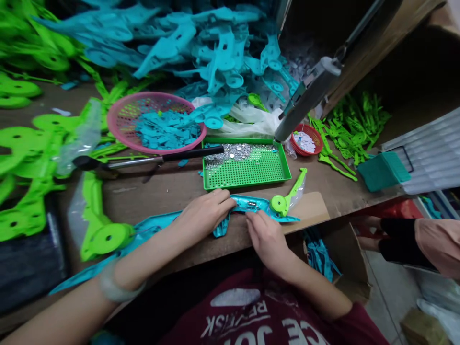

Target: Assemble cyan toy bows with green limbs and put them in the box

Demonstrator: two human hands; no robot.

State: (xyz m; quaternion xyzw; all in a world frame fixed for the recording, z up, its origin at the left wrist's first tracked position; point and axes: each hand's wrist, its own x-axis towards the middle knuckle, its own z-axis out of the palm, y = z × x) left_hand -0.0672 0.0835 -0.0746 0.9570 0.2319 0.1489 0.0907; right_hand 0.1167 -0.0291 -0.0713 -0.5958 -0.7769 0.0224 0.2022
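A long blue plastic half-shell (239, 203) lies on the table's front part, with a small dark metallic piece, perhaps a spring, in its hollow. My left hand (206, 211) is closed on the shell, its fingertips at the middle. My right hand (268, 235) has its fingers pressed together at the shell's lower edge, just below the metallic piece; whether a small part is in them cannot be made out. A green plastic part with a round end (279, 204) rests on the shell's right end. Another green round-ended part (108, 238) lies over the blue plastic at my left forearm.
A green perforated tray (247, 181) with small metal pieces lies ahead. Behind it are a pink basket (122, 120) of blue pieces and a red basket (318, 142) of white pieces. A hammer (136, 162) lies left; a power screwdriver (305, 98) hangs at right. Blue parts (223, 48) are heaped behind.
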